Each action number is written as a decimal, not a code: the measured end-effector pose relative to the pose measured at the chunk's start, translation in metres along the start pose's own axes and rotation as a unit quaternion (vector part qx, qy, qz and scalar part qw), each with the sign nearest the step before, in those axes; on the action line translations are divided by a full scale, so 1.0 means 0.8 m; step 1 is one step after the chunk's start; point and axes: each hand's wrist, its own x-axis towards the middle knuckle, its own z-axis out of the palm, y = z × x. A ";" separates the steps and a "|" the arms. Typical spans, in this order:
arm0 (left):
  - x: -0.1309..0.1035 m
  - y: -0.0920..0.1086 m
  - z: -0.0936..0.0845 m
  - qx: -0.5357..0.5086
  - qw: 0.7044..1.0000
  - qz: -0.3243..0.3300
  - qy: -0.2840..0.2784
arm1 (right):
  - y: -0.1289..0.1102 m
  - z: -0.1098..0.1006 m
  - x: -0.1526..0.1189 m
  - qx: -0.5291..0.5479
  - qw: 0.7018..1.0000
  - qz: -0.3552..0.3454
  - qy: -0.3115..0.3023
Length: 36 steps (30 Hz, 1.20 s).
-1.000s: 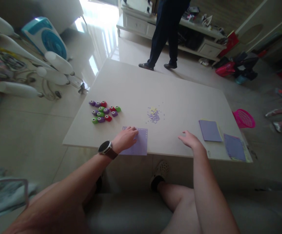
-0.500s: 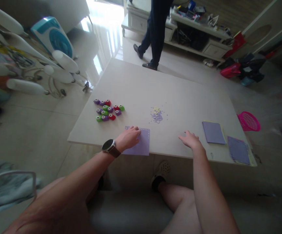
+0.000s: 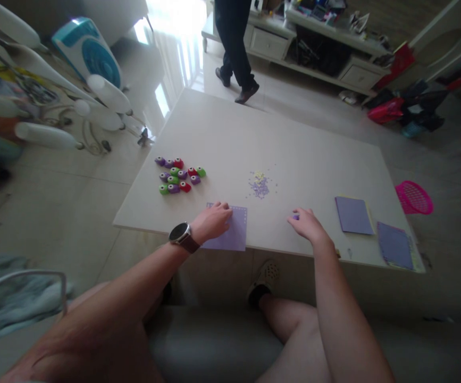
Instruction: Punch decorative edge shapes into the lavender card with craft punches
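A purple sheet of paper (image 3: 236,234) lies at the table's near edge, with small holes along its top and right borders. My left hand (image 3: 216,218), fingers bent and together, holds this sheet down; its fingertips are partly hidden. To the right, my right hand (image 3: 308,223) is closed on a small purple craft punch (image 3: 295,217), mostly covered by the fingers, just over the table. Between and beyond the hands is a scatter of purple and yellow paper bits (image 3: 259,186). Several purple, green and red craft punches (image 3: 173,180) stand grouped at the left.
Two stacks of purple and yellow paper, one neat (image 3: 353,215) and one with punched edges (image 3: 395,246), lie on the table's (image 3: 294,149) right. A pink basket (image 3: 416,197) stands beyond that end. Behind the table a person (image 3: 234,48) is walking.
A purple punch now shows in my right hand, whose fingers have drawn in. My left hand stays on the sheet. The person behind has stepped left.
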 end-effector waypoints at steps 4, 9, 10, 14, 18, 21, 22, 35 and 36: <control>0.000 0.001 0.000 0.002 1.000 -0.003 0.000 | -0.023 0.005 -0.008 0.069 0.987 -0.142 -0.035; -0.001 0.003 -0.003 0.004 1.000 -0.005 -0.001 | -0.048 0.011 -0.027 0.082 0.970 -0.223 -0.053; -0.001 0.003 -0.003 0.005 1.000 -0.005 -0.002 | -0.051 0.012 -0.029 0.075 0.969 -0.231 -0.048; -0.001 0.003 -0.005 0.007 1.000 -0.009 -0.003 | -0.058 0.015 -0.032 0.066 0.968 -0.237 -0.058; 0.001 0.004 -0.004 0.018 0.999 -0.029 0.009 | -0.063 0.021 -0.034 0.084 0.959 -0.259 -0.079; 0.003 0.006 -0.003 0.037 0.997 -0.059 0.025 | -0.066 0.026 -0.036 0.077 0.953 -0.279 -0.091; 0.004 0.007 -0.003 0.043 0.996 -0.069 0.027 | -0.067 0.027 -0.036 0.072 0.952 -0.282 -0.093; 0.006 0.015 -0.004 0.046 0.993 -0.109 0.006 | -0.078 0.027 -0.043 0.046 0.951 -0.293 -0.091; 0.006 0.015 -0.004 0.048 0.993 -0.108 0.004 | -0.078 0.027 -0.043 0.043 0.951 -0.293 -0.091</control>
